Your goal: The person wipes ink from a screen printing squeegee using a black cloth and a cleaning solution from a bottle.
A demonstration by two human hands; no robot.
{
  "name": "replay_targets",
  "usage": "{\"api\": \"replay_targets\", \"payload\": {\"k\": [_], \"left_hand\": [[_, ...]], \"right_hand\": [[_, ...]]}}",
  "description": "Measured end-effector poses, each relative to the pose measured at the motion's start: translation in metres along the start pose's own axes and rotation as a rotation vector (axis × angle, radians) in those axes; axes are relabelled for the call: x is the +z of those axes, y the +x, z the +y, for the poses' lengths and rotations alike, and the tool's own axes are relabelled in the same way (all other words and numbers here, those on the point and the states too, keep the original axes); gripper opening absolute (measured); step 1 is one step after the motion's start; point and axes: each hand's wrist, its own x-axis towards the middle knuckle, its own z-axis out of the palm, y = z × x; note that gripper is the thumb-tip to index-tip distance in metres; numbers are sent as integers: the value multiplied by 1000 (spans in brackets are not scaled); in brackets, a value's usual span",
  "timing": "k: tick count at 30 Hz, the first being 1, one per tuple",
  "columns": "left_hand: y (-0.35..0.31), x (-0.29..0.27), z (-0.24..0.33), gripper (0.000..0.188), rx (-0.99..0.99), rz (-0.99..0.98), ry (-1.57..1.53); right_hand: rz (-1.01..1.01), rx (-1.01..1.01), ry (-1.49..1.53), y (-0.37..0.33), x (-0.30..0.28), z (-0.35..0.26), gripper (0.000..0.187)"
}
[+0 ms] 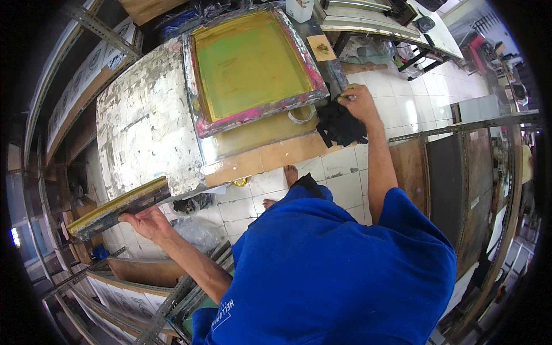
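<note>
Fingers on the left hand (150, 223) were closed around a long bar (118, 208) with a yellow edge, over at the lower left of the frame. The thumb showed on the near side, but the other fingertips were mostly hidden behind it, so I couldn't see how tight the grip was. The bar sat tilted, its right end up near the corner of a mottled white board (146, 115) and its left end lower down.

The right hand (359, 103) was right of centre, fingers bunched just above a crumpled black cloth (342, 123). Something small and pale seemed to poke out by the fingertips, though honestly I couldn't tell if it was being pinched or what it was. Same with the folds of that cloth, just one dark lump.

Upper middle was a framed screen (250, 63), yellow-green mesh with pink and grey smears on the rim. It covered part of whatever lay below it; a whitish ring (301, 114) stuck out past its lower right edge, partly tucked under. A brown strip (261, 152) ran along the near side of the table.

At the top, a white container (300, 8) was cut off by the edge. The blue shirt (328, 264) blocked most of the lower middle, with bare toes (291, 174) showing just above it.
</note>
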Motion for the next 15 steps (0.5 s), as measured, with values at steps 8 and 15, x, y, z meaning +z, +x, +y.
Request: {"api": "replay_targets", "payload": {"k": [8, 15], "left_hand": [[-4, -14, 14, 43, 19, 10, -19], [-16, -12, 23, 44, -4, -12, 12]], "right_hand": [[36, 106, 517, 23, -98, -71, 12], [386, -162, 637, 55, -172, -147, 19]]}}
